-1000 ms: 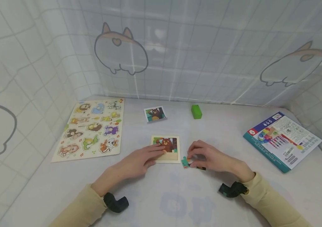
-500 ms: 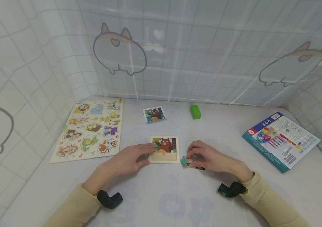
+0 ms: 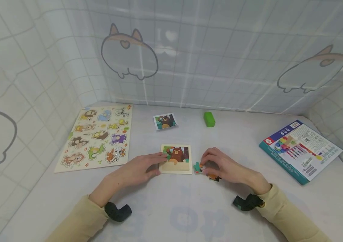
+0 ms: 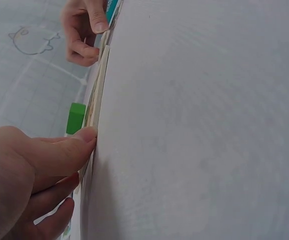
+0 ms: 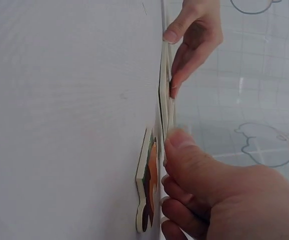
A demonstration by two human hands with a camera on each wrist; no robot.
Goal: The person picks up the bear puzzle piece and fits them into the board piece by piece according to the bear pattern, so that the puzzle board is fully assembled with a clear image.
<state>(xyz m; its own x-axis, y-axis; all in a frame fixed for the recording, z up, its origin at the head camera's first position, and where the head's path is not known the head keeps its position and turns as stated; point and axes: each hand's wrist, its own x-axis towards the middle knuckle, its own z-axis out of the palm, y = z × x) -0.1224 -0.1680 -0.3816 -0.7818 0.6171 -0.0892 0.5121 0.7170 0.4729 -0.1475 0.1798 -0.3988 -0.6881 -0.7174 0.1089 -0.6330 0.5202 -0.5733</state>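
Note:
A small wooden bear jigsaw (image 3: 176, 167) lies in front of me, its upper part filled and its lower strip bare wood. My left hand (image 3: 135, 169) holds the jigsaw's left side, thumb near the bottom corner and fingers over the upper left. Just right of the frame, my right hand (image 3: 221, 166) pinches a teal-and-orange puzzle piece (image 3: 197, 167), partly covered by the fingers. Below that hand, a second piece, orange and dark brown (image 3: 214, 177), lies on the table; its thick pale edge (image 5: 142, 175) shows in the right wrist view.
A picture card of the bear (image 3: 165, 122) and a green block (image 3: 209, 119) sit farther back. An animal peg board (image 3: 94, 164) lies at left, a teal-edged box (image 3: 301, 151) at right. A patterned curtain (image 3: 171, 60) rises behind.
My left hand has drawn back leftward from across the jigsaw to its left side. The right hand has shifted the teal piece slightly away from me and turned it, uncovering more of the second piece.

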